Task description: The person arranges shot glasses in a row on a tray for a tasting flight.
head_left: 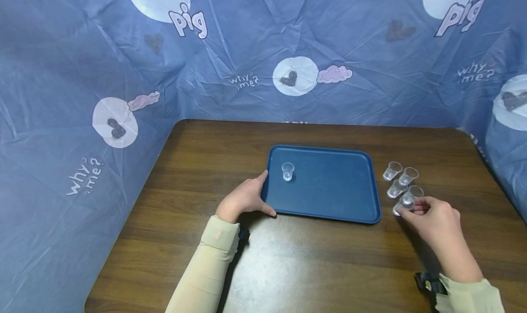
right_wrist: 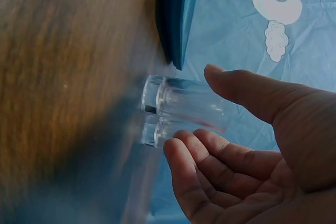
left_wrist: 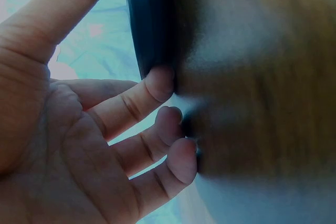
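Observation:
A blue tray (head_left: 325,185) lies on the wooden table, with one small clear plastic cup (head_left: 287,171) upright near its left end. My left hand (head_left: 247,196) spreads thumb and fingers along the tray's left side, the thumb at the near corner; in the left wrist view, fingertips (left_wrist: 160,85) meet the dark tray edge. Right of the tray, several more clear cups (head_left: 393,170) stand in a close group. At the nearest one, a clear plastic cup (right_wrist: 189,98), my right hand (head_left: 438,221) pinches the upper part between thumb and curled fingers. Its base is down at the table.
The wooden table (head_left: 313,267) has rounded far corners. Blue printed cloth (head_left: 230,52) hangs behind it and along both sides. The other grouped cups, such as the far-right cup (head_left: 409,175), stand close behind the right fingers.

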A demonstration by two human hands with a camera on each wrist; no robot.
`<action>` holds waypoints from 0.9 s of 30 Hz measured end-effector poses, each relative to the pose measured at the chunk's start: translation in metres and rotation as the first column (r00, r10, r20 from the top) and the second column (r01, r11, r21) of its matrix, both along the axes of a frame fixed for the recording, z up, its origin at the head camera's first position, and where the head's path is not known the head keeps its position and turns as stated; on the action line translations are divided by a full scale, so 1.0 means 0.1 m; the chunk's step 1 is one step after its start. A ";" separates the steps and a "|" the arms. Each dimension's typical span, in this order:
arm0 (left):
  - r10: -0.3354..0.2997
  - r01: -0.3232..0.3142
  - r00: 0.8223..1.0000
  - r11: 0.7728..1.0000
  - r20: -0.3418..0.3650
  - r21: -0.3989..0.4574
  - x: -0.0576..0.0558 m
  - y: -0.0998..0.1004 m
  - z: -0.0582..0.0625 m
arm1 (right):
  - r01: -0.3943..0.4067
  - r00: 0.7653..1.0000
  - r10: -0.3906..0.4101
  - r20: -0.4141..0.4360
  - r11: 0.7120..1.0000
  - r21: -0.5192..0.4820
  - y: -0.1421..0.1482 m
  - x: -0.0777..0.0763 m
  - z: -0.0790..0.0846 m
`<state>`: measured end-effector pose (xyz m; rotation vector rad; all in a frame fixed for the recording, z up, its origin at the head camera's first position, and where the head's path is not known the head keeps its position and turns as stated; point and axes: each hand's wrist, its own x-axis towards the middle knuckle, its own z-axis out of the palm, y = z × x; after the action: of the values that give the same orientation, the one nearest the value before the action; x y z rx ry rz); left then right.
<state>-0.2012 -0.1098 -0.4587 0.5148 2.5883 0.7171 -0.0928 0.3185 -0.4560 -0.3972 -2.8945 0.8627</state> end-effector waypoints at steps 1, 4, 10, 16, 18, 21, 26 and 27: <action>-0.001 0.001 1.000 1.000 -0.001 0.000 0.00 0.00 0.00 | 0.000 1.000 0.000 0.006 1.000 0.000 0.00 0.00 -0.01; -0.001 0.001 1.000 1.000 -0.006 0.001 -0.01 0.00 -0.01 | 0.005 1.000 -0.005 0.018 1.000 0.004 0.00 -0.01 -0.04; 0.003 -0.003 1.000 1.000 -0.007 -0.002 -0.01 0.00 -0.03 | 0.001 1.000 -0.001 -0.007 1.000 -0.008 0.00 -0.01 -0.08; 0.005 -0.005 1.000 1.000 -0.005 -0.002 -0.01 -0.01 -0.03 | -0.003 1.000 0.003 -0.016 1.000 -0.014 0.00 -0.01 -0.08; 0.004 -0.004 1.000 1.000 -0.007 -0.003 -0.01 -0.01 -0.03 | -0.007 1.000 0.007 -0.022 1.000 -0.011 0.00 -0.01 -0.08; 0.003 -0.003 1.000 1.000 -0.011 -0.005 -0.01 -0.01 -0.03 | -0.011 1.000 0.011 -0.015 1.000 -0.005 -0.01 -0.01 -0.08; 0.002 -0.002 1.000 1.000 -0.012 -0.007 0.00 -0.01 -0.03 | -0.026 0.999 0.026 -0.029 1.000 0.010 0.00 0.01 -0.07; 0.002 -0.002 1.000 1.000 -0.012 -0.008 -0.01 -0.01 -0.03 | -0.032 0.999 0.033 -0.041 0.999 0.014 0.00 0.01 -0.07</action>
<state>-0.2017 -0.1111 -0.4617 0.5154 2.6019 0.7068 -0.0918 0.3184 -0.4631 -0.3277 -2.8749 0.8459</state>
